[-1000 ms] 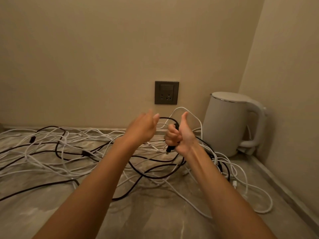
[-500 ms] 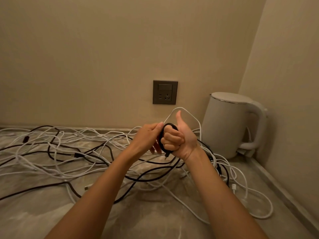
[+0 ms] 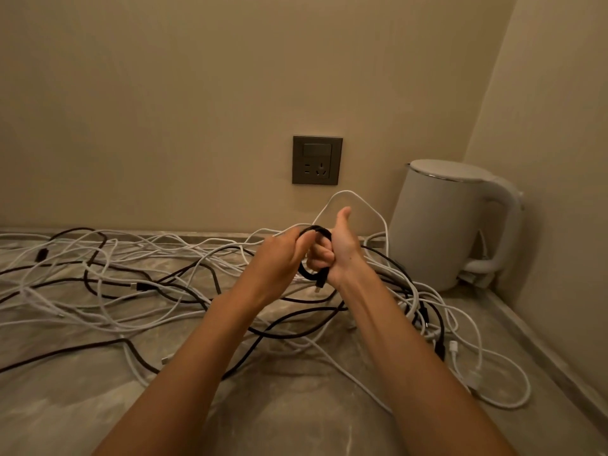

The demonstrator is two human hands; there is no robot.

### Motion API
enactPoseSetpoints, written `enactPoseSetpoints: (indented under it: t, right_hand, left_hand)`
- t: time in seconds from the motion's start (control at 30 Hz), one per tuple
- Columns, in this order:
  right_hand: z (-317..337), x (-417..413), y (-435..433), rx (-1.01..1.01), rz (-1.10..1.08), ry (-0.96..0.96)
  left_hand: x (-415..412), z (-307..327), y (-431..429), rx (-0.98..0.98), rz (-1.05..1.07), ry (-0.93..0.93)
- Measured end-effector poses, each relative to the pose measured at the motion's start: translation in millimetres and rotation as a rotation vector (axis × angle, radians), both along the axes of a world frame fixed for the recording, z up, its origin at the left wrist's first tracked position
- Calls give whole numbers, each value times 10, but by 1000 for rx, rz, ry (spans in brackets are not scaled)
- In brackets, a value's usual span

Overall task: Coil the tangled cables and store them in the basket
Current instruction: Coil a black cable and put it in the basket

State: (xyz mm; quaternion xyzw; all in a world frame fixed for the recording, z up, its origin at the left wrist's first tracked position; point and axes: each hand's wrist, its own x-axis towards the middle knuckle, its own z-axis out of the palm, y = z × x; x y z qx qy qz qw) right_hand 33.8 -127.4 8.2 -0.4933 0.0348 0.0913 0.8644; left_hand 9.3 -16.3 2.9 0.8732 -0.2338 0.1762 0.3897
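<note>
Roughly from left to right: a marbled stone countertop (image 3: 296, 419) runs along a plain beige wall (image 3: 164, 93), seen from the head of a person whose two bare forearms reach forward over it. Across the left and middle of the counter lies a loose tangle of cables (image 3: 141, 286), thin white ones and thicker black ones, crossing over each other in wide loops and reaching back to the foot of the wall.

Near the centre, raised above the tangle, the left hand (image 3: 283, 258) is turned palm down. Its fingers curl over the top of a small black cable coil (image 3: 315, 229) and pinch the cable there. Just to its right, touching the same coil, the right hand (image 3: 340, 255) is closed in a fist around the loops, with the thumb sticking straight up. A short end with a plug hangs below this fist. From the coil, the rest of the black cable trails down onto the counter and back into the tangle.

On the wall above the hands is a dark grey wall socket (image 3: 316, 160) with a switch above its plug holes. A single white cable loop (image 3: 345, 191) arches up behind the right thumb.

Farther right, a white electric kettle (image 3: 437, 225) stands in the corner with its lid down and its handle facing the side wall. In front of the kettle, more white and black cables lie heaped beside the right forearm, with a wide white loop (image 3: 508, 404) resting on the counter nearest the right edge.
</note>
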Motion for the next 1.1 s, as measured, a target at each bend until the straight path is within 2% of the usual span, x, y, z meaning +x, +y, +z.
enactPoseSetpoints:
  t: [0.1,0.2,0.37,0.63,0.83,0.97,1.03,1.1]
  right_hand:
    - [-4,30,23,-4,-40,13]
    - [9,38,20,138,19,9]
    - [58,-38,43,266,224,-46]
    - [35,-120,220,238,121,-188]
    - [3,-117,238,51,24,-212]
    - [26,-74,222,-60,-92,-256]
    - [42,-64,178,-235,-165,-329]
    - [50,-74,123,-506,-238,-413]
  left_hand:
    - [2,13,4,51,-1,31]
    - [15,36,11,39,57,28]
    - [100,79,110,-136,200,-32]
    - [98,111,147,-316,252,-24]
    - [102,75,148,-341,245,-10]
    - [140,57,165,-347,136,79]
    - [140,79,184,-321,147,75]
    - [135,102,209,-273,225,-6]
